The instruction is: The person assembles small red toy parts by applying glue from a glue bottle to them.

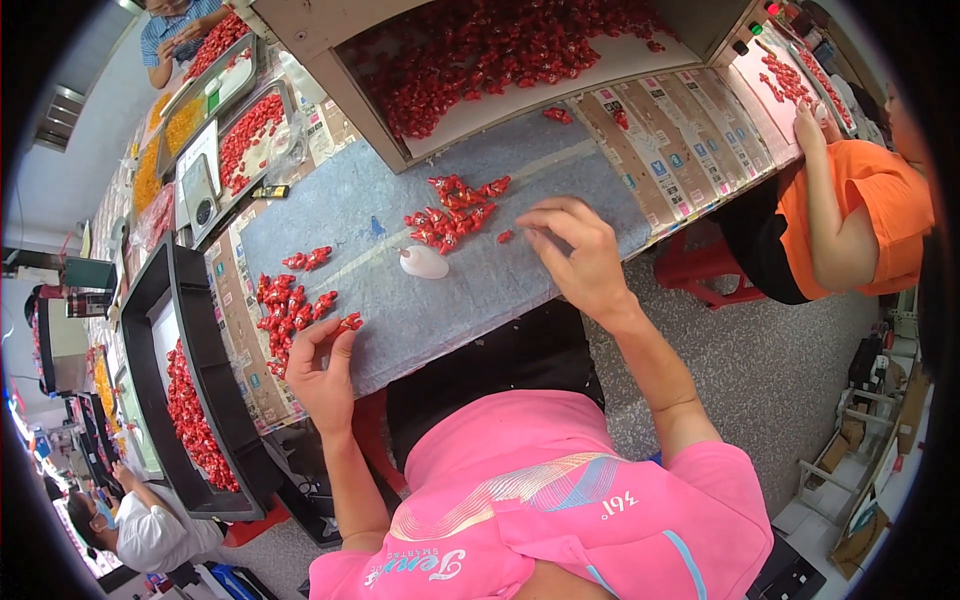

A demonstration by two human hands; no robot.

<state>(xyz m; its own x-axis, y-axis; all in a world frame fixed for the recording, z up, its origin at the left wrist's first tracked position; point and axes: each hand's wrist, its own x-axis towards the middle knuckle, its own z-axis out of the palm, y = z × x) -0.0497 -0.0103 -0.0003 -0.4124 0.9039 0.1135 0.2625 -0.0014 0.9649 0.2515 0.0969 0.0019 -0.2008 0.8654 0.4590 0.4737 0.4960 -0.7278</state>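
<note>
My left hand is at the left of the blue-grey work surface, its thumb and forefinger closed at a small red plastic figure. Beside it lies a loose group of similar red figures. My right hand hovers over the right part of the surface, thumb and fingers slightly apart with nothing visible between them. Just left of its fingertips is a single small red piece. A pile of red pieces sits farther left of that hand. Between the hands rests a white rounded object.
A box-like shelf full of red pieces stands at the back. Left of the table is a black tray with more red pieces. A person in orange sits at right beside a red stool; other people work at the left.
</note>
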